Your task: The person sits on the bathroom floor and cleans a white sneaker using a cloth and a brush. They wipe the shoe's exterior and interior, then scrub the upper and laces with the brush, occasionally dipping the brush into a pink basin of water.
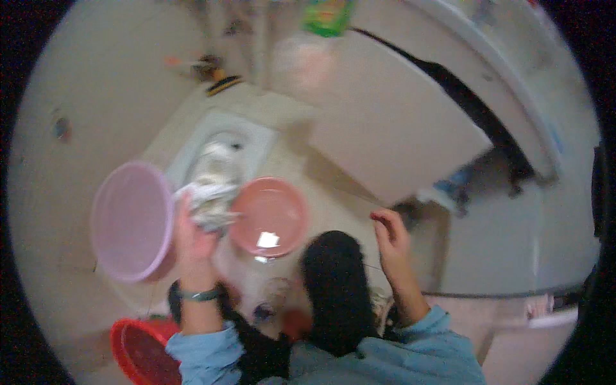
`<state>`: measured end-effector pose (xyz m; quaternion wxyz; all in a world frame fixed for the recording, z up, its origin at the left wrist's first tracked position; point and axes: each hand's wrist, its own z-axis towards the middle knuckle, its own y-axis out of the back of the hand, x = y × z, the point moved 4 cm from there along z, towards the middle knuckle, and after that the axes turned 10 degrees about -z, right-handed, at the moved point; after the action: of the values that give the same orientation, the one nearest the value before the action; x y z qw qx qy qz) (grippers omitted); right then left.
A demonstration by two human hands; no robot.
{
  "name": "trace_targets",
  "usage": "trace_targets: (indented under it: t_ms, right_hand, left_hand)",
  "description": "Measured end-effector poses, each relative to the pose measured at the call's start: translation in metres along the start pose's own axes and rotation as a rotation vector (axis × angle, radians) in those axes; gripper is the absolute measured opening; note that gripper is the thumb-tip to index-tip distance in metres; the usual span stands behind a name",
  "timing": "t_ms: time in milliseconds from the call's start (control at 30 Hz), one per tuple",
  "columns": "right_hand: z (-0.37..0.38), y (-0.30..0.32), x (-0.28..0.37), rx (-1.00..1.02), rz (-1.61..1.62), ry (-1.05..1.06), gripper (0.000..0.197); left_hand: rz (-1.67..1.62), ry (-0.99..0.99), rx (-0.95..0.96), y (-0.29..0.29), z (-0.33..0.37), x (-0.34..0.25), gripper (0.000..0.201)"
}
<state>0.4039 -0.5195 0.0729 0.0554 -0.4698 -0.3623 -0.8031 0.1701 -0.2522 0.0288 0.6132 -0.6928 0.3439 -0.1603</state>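
My left hand (197, 242) grips one end of a crumpled white-and-grey cloth (217, 172), and the image is blurred there. The cloth stretches away from my fingers over the white squat toilet pan (260, 136) in the floor. My right hand (393, 239) hangs apart on the right, fingers loosely curled, with nothing seen in it. A round pink basin (282, 218) holding water that reflects a bright light stands just right of the cloth. Beside my left hand is a larger lilac tub (131, 221).
A red bucket (144, 353) stands at the lower left by my sleeve. A pale panel (398, 122) fills the upper right, with a grey surface (497, 237) below it. A black-and-yellow brush-like tool (223, 85) lies by the far wall, and a green packet (327, 17) is above.
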Motion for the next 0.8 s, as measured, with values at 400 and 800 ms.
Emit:
trace_targets:
  t_ms: [400, 800]
  right_hand:
    - [0.069, 0.101, -0.21, -0.231, -0.549, -0.364, 0.03]
    - [0.099, 0.08, -0.245, -0.212, -0.803, -0.613, 0.046]
  left_hand:
    - [0.27, -0.14, -0.149, 0.021, -0.004, -0.052, 0.037]
    - [0.343, -0.17, -0.198, 0.035, 0.003, -0.065, 0.037]
